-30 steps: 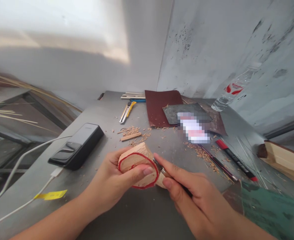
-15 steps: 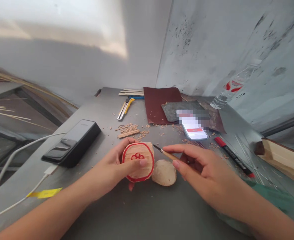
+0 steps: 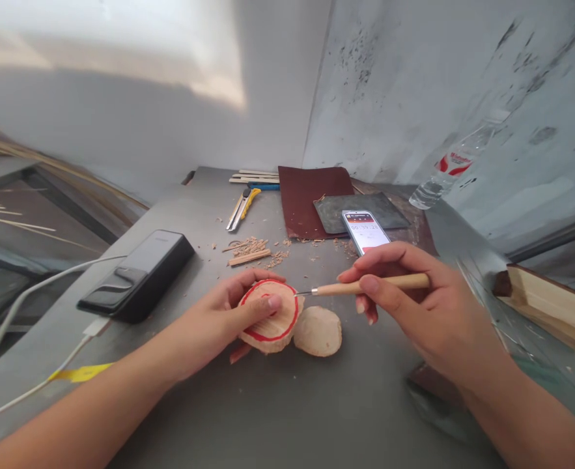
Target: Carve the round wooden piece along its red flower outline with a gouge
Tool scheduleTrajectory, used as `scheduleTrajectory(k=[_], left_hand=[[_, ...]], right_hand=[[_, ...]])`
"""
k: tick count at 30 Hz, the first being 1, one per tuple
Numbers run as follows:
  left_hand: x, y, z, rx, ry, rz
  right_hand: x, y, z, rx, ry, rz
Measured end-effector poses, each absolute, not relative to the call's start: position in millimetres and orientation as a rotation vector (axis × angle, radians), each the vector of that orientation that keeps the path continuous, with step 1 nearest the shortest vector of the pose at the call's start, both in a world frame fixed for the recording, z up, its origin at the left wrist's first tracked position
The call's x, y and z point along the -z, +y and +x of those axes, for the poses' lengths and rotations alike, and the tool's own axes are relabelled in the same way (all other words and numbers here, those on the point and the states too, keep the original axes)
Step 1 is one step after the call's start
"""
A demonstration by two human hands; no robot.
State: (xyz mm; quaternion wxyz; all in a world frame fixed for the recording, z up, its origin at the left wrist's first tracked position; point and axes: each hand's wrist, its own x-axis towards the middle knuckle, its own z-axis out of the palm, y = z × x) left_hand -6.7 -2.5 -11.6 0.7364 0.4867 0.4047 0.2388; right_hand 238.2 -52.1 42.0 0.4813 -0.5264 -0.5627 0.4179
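Note:
My left hand (image 3: 233,312) grips a round wood slice (image 3: 280,326) with its thumb across the top face. A red ring is drawn near the slice's edge, and red marks in the middle are partly covered by the thumb. In my right hand (image 3: 399,293) is a wood carving tool (image 3: 346,287) with a pale wooden handle and a thin metal blade. Its tip is at the right edge of the held slice, by the red line. A second, plain wood slice (image 3: 318,331) lies on the table just right of the held one.
A black power bank (image 3: 138,277) with a white cable sits at left. Behind the hands are wood shavings (image 3: 251,247), a yellow utility knife (image 3: 243,207), brown sheets (image 3: 311,195) and a phone (image 3: 365,231). A water bottle (image 3: 446,169) and a wood block (image 3: 546,303) are at right.
The carving tool has turned from slanting to nearly level, and its tip has come to the slice's edge. My left hand has tilted the slice flatter. The phone is less covered by blur.

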Motion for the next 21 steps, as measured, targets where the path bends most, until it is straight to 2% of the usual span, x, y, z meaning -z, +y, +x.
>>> scheduleTrajectory(k=[5, 11, 21], left_hand=[[13, -3, -5, -0.492, 0.846, 1.042], [24, -3, -6, -0.624, 0.74, 0.93], [25, -7, -3, -0.633, 0.786, 1.035]], right_hand=[[-39, -52, 240, -1.081, -1.458, -1.308], [-40, -53, 239, -1.098, -1.417, -1.26], [-44, -67, 230, -0.605, -1.509, -1.278]])
